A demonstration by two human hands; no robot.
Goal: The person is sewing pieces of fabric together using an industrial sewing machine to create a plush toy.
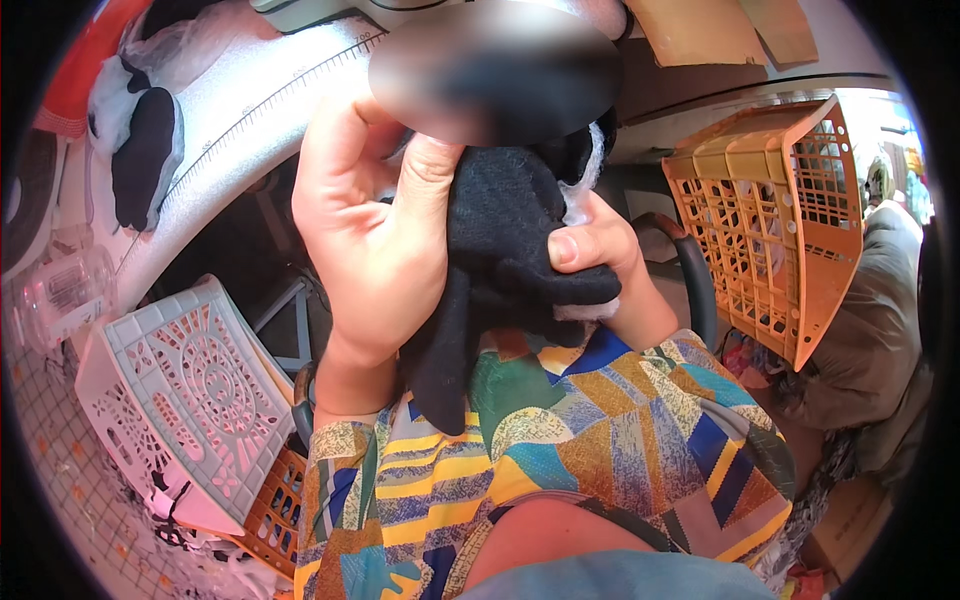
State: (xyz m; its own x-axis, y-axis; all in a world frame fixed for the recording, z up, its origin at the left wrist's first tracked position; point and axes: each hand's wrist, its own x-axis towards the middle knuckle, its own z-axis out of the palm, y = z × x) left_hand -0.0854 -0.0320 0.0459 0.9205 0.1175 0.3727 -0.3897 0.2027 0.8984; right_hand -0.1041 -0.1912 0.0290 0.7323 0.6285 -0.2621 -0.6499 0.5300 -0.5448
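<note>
A soft black fabric piece (500, 205) with narrow flaps and some white lining or fluff at its edges is held up in front of me, above my lap. My left hand (375, 225) grips it from the left, thumb pressed on its upper edge. On the other side my right hand (597, 245) pinches it, thumb lying over a fold beside the white part. One long black flap hangs below my left wrist. A blurred patch hides the top of the fabric and some left fingertips.
A white worktable (240, 130) with a printed ruler scale curves along the upper left, bearing a black-and-white fabric piece (148, 155). A pale plastic basket (215, 385) stands at the lower left near a clear plastic jar (65, 295). An orange crate (750, 220) is at the right.
</note>
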